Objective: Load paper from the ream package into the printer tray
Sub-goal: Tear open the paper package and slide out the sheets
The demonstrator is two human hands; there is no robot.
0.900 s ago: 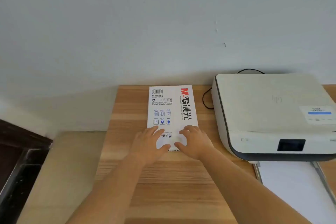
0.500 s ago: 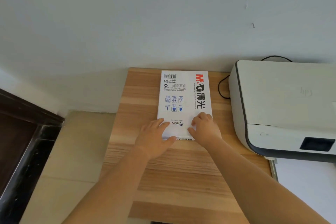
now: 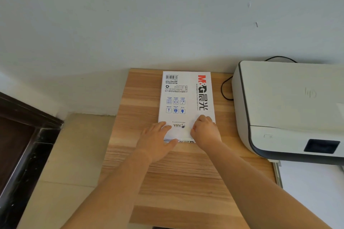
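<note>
In the head view, the ream package (image 3: pixel 186 102) is seen lying flat on the wooden surface (image 3: pixel 186 182) at the centre of the frame, its far end close to the wall (image 3: pixel 167 15) and its printed face upward. The printer (image 3: pixel 290 106) stands just beside it at the right of the frame, apart from it, with a dark cable (image 3: pixel 226 91) looped between the two. The printer tray (image 3: pixel 312 191) is drawn out at the lower right, and a pale sheet surface is visible inside it.

The left hand (image 3: pixel 156 142) is laid flat and spread on the near left corner of the package, thumb along the near edge; nothing is held, the wrapper is only pressed down. The right hand (image 3: pixel 205 132) is curled at the near right corner, fingers bent onto the wrapper as if pinching it; whether a flap is actually gripped cannot be told.

The step in hand is judged to be the opening of the near end of the wrapper, so the task is barely begun. To do it well, the package should be kept pinned by the flat hand while the folded end seam is lifted and peeled by the other, so that only the wrapper is torn and the sheets beneath are not creased. A modest stack should then be drawn out squarely toward the near edge.
</note>
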